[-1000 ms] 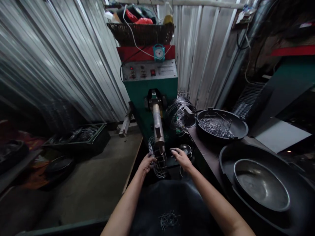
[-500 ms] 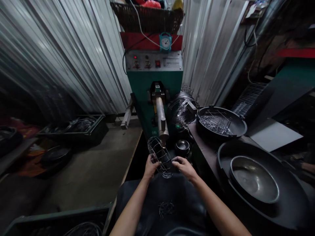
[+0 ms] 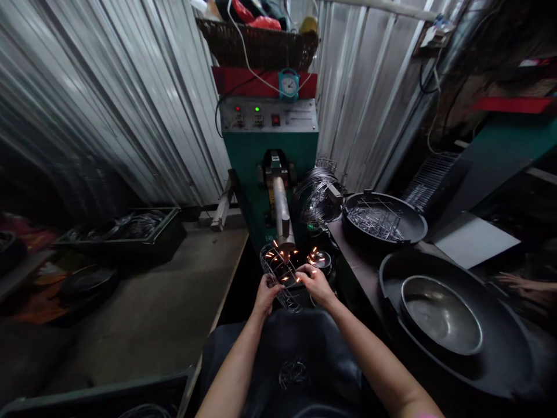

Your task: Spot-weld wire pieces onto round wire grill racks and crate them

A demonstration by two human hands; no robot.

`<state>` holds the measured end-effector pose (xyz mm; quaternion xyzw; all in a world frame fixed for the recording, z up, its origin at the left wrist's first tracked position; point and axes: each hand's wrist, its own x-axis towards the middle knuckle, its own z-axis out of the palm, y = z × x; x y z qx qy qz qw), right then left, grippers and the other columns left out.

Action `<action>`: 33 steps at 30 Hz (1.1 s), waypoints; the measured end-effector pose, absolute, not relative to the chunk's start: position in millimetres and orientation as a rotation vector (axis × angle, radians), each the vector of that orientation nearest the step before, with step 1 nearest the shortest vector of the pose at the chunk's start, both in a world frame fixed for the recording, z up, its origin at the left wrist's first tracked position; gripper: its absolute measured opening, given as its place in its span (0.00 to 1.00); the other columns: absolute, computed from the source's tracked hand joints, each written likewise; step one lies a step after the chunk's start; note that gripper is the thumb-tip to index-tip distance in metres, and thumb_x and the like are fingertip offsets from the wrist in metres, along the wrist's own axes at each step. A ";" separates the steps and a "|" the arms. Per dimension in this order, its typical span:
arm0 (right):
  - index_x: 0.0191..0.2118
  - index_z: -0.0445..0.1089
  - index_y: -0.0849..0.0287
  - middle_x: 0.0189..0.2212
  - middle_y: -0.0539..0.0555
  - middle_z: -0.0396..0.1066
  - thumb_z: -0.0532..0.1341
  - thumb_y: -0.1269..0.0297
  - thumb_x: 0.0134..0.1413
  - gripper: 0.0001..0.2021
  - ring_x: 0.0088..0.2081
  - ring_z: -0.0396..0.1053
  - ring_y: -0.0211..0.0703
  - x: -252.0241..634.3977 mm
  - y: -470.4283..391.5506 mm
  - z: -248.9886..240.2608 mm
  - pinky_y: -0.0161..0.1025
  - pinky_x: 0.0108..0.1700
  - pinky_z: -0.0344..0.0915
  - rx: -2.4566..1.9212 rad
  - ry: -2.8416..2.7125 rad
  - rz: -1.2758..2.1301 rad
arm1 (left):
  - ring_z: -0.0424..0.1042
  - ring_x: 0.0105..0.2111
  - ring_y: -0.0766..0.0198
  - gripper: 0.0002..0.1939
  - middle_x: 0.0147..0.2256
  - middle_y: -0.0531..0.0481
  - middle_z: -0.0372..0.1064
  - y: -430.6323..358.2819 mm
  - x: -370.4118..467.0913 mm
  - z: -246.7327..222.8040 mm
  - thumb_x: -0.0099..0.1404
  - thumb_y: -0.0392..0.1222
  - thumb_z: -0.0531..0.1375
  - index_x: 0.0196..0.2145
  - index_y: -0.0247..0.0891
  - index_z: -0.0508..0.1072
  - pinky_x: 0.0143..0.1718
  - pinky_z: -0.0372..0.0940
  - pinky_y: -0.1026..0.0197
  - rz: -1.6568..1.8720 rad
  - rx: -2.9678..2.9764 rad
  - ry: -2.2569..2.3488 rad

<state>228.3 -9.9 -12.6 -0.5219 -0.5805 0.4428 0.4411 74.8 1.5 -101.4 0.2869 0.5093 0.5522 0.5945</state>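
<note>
My left hand [image 3: 266,295] is closed around the near left side of a round wire cage [image 3: 272,264], which tilts under the spot welder's electrode arm [image 3: 284,217]. Orange sparks fly around the electrode tip. At the cage's right side my right hand [image 3: 317,284] is pinched; what its fingertips hold is too small to make out. A small heap of bent wire pieces [image 3: 293,373] lies on the dark apron [image 3: 331,354] over my lap.
Behind the arm stands a green welding machine [image 3: 239,151]. To the right are a pan of wire pieces [image 3: 418,223], a coil of wire rings [image 3: 319,186], and a metal bowl [image 3: 444,313] in a large black pan [image 3: 507,348]. Another person's hand [image 3: 526,287] shows far right. Crates stand left.
Sparks have appeared at the electrode tip, and a green light has come on at the panel. My right hand has moved slightly left and up, closer to the tip. My left hand keeps hold of the cage.
</note>
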 end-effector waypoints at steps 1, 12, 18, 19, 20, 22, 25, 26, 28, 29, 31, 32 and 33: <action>0.27 0.68 0.59 0.25 0.49 0.68 0.57 0.59 0.44 0.09 0.31 0.64 0.41 228.5 -10.5 -13.0 0.37 0.37 0.59 -1.295 -1.449 1.081 | 0.66 0.27 0.67 0.26 0.29 0.55 0.64 0.8 75.1 -100.7 0.34 0.36 0.66 0.33 0.39 0.61 0.28 0.63 0.63 1.280 0.668 1.181; 0.28 0.70 0.60 0.26 0.50 0.69 0.57 0.61 0.45 0.09 0.31 0.65 0.41 224.7 -4.3 -9.5 0.36 0.36 0.60 -1.326 -1.485 1.035 | 0.66 0.26 0.68 0.25 0.30 0.56 0.61 -9.0 73.9 -102.4 0.36 0.39 0.66 0.33 0.40 0.61 0.25 0.64 0.63 1.274 0.622 1.155; 0.28 0.70 0.61 0.25 0.50 0.69 0.56 0.62 0.45 0.09 0.31 0.65 0.41 228.0 -7.2 -12.9 0.37 0.35 0.60 -1.346 -1.488 1.034 | 0.65 0.26 0.69 0.25 0.27 0.57 0.61 -4.7 72.5 -106.0 0.35 0.38 0.67 0.33 0.39 0.61 0.26 0.62 0.66 1.285 0.678 1.179; 0.28 0.70 0.61 0.25 0.50 0.69 0.57 0.62 0.45 0.09 0.30 0.65 0.41 228.5 -8.2 -13.4 0.37 0.35 0.60 -1.348 -1.480 1.038 | 0.65 0.26 0.69 0.25 0.27 0.57 0.62 -5.0 72.9 -106.5 0.35 0.38 0.67 0.33 0.39 0.61 0.26 0.62 0.66 1.282 0.678 1.172; 0.27 0.70 0.61 0.25 0.50 0.69 0.57 0.62 0.45 0.08 0.31 0.65 0.41 229.2 -9.4 -13.7 0.37 0.35 0.60 -1.346 -1.471 1.045 | 0.66 0.25 0.69 0.25 0.28 0.57 0.62 -5.7 73.6 -106.8 0.35 0.38 0.67 0.33 0.39 0.61 0.26 0.62 0.66 1.279 0.674 1.162; 0.28 0.70 0.61 0.26 0.51 0.70 0.58 0.61 0.44 0.09 0.32 0.66 0.42 231.5 -13.5 -14.1 0.37 0.37 0.61 -1.329 -1.444 1.076 | 0.66 0.25 0.69 0.26 0.29 0.57 0.62 -7.8 75.4 -106.7 0.36 0.38 0.67 0.33 0.39 0.61 0.25 0.62 0.65 1.273 0.652 1.149; 0.32 0.71 0.60 0.29 0.51 0.71 0.60 0.60 0.44 0.11 0.34 0.67 0.42 238.2 -24.9 -15.3 0.38 0.39 0.62 -1.299 -1.398 1.171 | 0.66 0.25 0.69 0.26 0.31 0.56 0.62 -11.9 77.6 -105.4 0.36 0.39 0.67 0.34 0.40 0.61 0.24 0.62 0.66 1.254 0.622 1.147; 0.33 0.71 0.60 0.29 0.50 0.71 0.60 0.60 0.44 0.11 0.34 0.67 0.42 240.6 -29.1 -16.0 0.38 0.39 0.62 -1.302 -1.390 1.205 | 0.66 0.25 0.69 0.26 0.31 0.56 0.62 -12.9 78.1 -104.8 0.36 0.39 0.67 0.34 0.40 0.61 0.23 0.61 0.66 1.249 0.619 1.146; 0.31 0.70 0.60 0.27 0.49 0.70 0.60 0.60 0.44 0.09 0.32 0.66 0.41 244.0 -34.4 -17.6 0.37 0.37 0.62 -1.318 -1.388 1.247 | 0.66 0.26 0.69 0.26 0.31 0.56 0.62 -14.0 78.8 -103.1 0.36 0.39 0.67 0.34 0.40 0.61 0.22 0.60 0.67 1.245 0.620 1.137; 0.30 0.70 0.60 0.26 0.49 0.69 0.60 0.59 0.44 0.09 0.31 0.66 0.41 244.3 -34.8 -18.1 0.37 0.36 0.62 -1.319 -1.389 1.254 | 0.66 0.26 0.69 0.26 0.31 0.56 0.62 -13.9 79.2 -101.9 0.36 0.39 0.67 0.34 0.40 0.61 0.22 0.60 0.67 1.246 0.615 1.135; 0.29 0.69 0.60 0.25 0.49 0.68 0.59 0.59 0.45 0.09 0.30 0.65 0.40 241.8 -30.3 -18.4 0.36 0.34 0.62 -1.298 -1.391 1.244 | 0.66 0.25 0.69 0.26 0.31 0.56 0.62 -12.3 80.3 -98.9 0.36 0.39 0.66 0.34 0.41 0.61 0.22 0.60 0.67 1.249 0.586 1.141; 0.29 0.69 0.60 0.25 0.49 0.68 0.59 0.59 0.45 0.09 0.30 0.65 0.40 239.5 -26.3 -18.2 0.36 0.34 0.61 -1.283 -1.396 1.231 | 0.66 0.25 0.69 0.26 0.30 0.56 0.62 -11.1 80.8 -97.4 0.36 0.39 0.66 0.34 0.41 0.61 0.22 0.60 0.67 1.247 0.564 1.152; 0.29 0.69 0.60 0.25 0.49 0.68 0.59 0.59 0.44 0.09 0.30 0.65 0.40 237.0 -21.9 -18.0 0.35 0.34 0.61 -1.273 -1.402 1.218 | 0.65 0.25 0.69 0.26 0.30 0.56 0.62 -9.6 81.1 -96.0 0.36 0.39 0.66 0.34 0.41 0.61 0.22 0.60 0.66 1.239 0.542 1.160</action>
